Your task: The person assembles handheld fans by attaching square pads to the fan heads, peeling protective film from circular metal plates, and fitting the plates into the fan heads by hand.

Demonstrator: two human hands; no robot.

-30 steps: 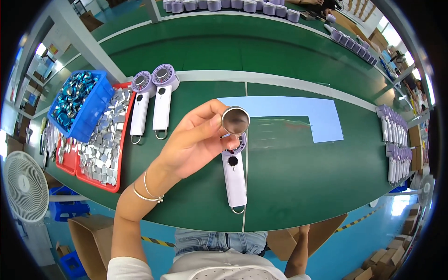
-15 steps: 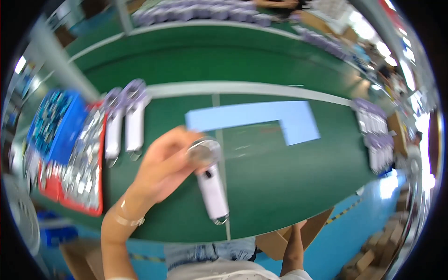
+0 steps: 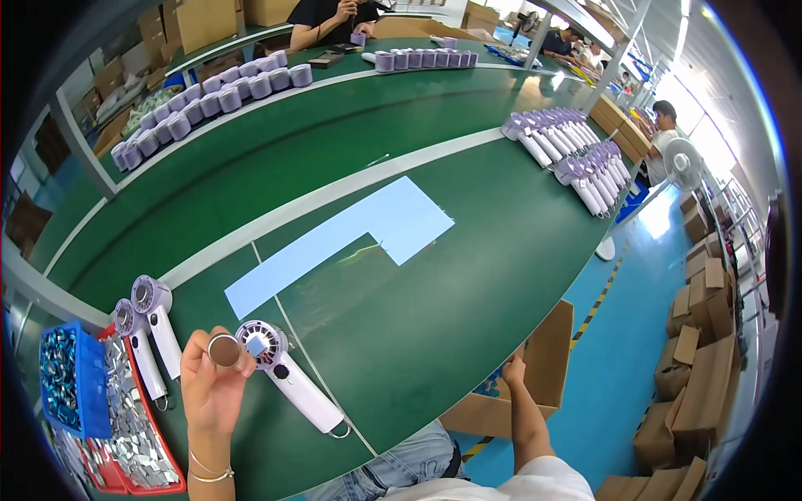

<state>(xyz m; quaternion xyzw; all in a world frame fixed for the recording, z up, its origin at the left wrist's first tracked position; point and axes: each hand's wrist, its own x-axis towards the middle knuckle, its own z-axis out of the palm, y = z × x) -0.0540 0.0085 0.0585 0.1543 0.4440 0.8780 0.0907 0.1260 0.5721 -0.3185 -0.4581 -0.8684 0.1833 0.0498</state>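
My left hand (image 3: 210,386) is closed on a round disc (image 3: 224,351) with a shiny metal rim and a brownish face, raised above the table. Just right of it lies a white and purple handheld fan (image 3: 305,395). The fan's round head shows its blades, with a small blue square at the centre; its handle points toward me and ends in a metal loop. My right hand (image 3: 515,368) reaches down into an open cardboard box (image 3: 547,376) below the table edge. Small blue pieces (image 3: 491,384) show inside the box; the fingertips are hidden.
Two handheld fans (image 3: 149,355) lie at left, beside a blue bin (image 3: 77,380) of small parts and a red tray (image 3: 171,468) of silvery pieces. A blue L-shaped sheet (image 3: 342,230) lies mid-table. Rows of fans (image 3: 576,154) fill the far right. A person (image 3: 330,25) sits across the table.
My view has swung right, bringing the box and my right arm further in. My left hand, still holding the round disc, has moved from above the fan's head to its left side.
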